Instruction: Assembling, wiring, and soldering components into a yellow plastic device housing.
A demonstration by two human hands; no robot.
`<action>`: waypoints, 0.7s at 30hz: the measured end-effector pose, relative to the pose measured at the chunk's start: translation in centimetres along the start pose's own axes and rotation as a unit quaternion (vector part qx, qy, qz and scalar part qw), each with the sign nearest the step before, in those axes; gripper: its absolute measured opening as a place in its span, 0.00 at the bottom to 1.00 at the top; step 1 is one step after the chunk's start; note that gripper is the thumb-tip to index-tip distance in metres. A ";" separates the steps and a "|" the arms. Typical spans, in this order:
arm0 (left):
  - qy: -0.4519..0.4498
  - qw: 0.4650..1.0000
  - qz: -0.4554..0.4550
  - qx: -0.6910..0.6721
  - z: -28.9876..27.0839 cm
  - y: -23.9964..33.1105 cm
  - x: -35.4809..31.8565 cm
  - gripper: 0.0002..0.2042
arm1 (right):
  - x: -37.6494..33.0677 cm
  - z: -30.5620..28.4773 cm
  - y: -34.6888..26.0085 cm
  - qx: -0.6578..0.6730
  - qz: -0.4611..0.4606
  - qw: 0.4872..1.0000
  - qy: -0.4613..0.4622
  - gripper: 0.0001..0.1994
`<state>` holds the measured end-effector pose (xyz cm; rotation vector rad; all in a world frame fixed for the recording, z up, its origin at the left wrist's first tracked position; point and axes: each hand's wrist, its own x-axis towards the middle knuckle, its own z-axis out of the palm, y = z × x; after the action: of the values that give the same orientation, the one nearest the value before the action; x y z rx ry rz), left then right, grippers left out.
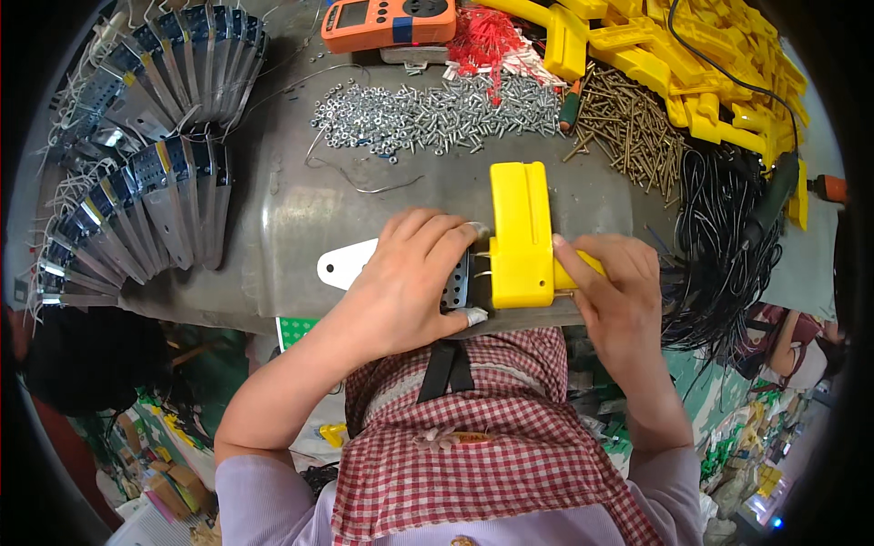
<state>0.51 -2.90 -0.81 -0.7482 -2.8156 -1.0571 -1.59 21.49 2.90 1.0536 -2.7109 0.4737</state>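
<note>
- The left hand lies palm-down, fingers curled and pressed together over a perforated metal strip, pinning it to the grey metal worktable. A white rounded plate end sticks out from under the wrist, toward the person's left.
- The right hand wraps around the lower right side of a yellow plastic housing, thumb on top and fingers tucked beneath. The housing stands lengthwise just in front of the person's checked apron, its lower end touching the perforated strip.
- Risk, as a judgement: the two parts meet right at the table's near edge. If either grip loosens, the housing or the strip could slide off into the person's lap.
- The left fingertips sit against the joint between the strip and the housing. A sudden push from the right could pinch them.
- A heap of silver screws and a heap of brass screws lie further back. A sweep of either arm could scatter them.
- Black cables hang just beside the right hand and could snag the wrist.
- Fanned rows of finished metal strips sit well to the left, with an orange meter and a pile of yellow parts at the back. All are well apart from the hands.
</note>
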 end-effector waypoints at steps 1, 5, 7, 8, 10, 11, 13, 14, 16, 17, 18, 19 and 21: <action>-0.001 1.000 -0.003 -0.005 0.0 -0.1 -0.1 0.36 | 0.6 -0.4 -0.4 -0.020 -0.007 1.000 -0.022 0.25; -0.006 1.000 -0.013 -0.009 -0.1 -0.1 -0.3 0.37 | 0.7 -0.1 -1.0 -0.058 -0.022 0.997 -0.048 0.24; 0.003 1.000 -0.010 -0.008 0.2 0.0 -0.3 0.37 | 0.0 0.5 -1.3 -0.056 -0.010 0.998 -0.032 0.24; 0.006 1.000 -0.006 -0.007 0.4 0.1 -0.1 0.37 | -0.1 0.9 -1.3 -0.049 0.008 0.999 -0.014 0.23; 0.014 1.000 -0.001 -0.019 0.7 0.3 0.5 0.37 | -0.5 1.7 -1.4 -0.063 0.017 0.998 0.001 0.22; 0.020 1.000 -0.022 -0.001 0.7 0.8 0.6 0.37 | -0.8 2.0 -1.5 -0.054 0.021 0.998 0.010 0.23; 0.044 0.998 -0.036 0.021 1.4 1.4 1.0 0.36 | -1.7 2.5 -1.0 -0.076 0.033 0.996 -0.012 0.23; 0.037 0.998 -0.027 0.039 1.3 1.3 0.7 0.36 | -1.7 2.6 -0.7 0.081 0.081 0.993 -0.032 0.23; 0.055 0.997 -0.035 0.043 1.5 1.1 0.6 0.35 | -0.3 1.0 0.4 0.163 0.010 0.985 -0.049 0.22; 0.057 0.995 -0.048 0.064 1.6 0.9 -0.1 0.35 | -0.2 -0.6 2.8 0.130 0.028 0.991 0.021 0.20; 0.061 0.994 -0.051 0.076 1.6 0.9 -0.5 0.35 | -0.2 -2.4 6.1 0.098 0.041 0.990 0.090 0.18; 0.058 0.993 -0.060 0.081 1.6 0.8 -0.6 0.36 | -0.2 -4.4 9.1 0.003 0.296 0.935 0.194 0.14; 0.050 0.994 -0.047 0.085 1.4 1.5 -0.2 0.36 | -2.9 -8.3 17.3 -0.311 0.337 0.834 0.306 0.20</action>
<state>1.56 -1.07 -1.01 -0.5363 -2.8325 -0.8253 -10.73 38.35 5.94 -0.2291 -2.2670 -0.0251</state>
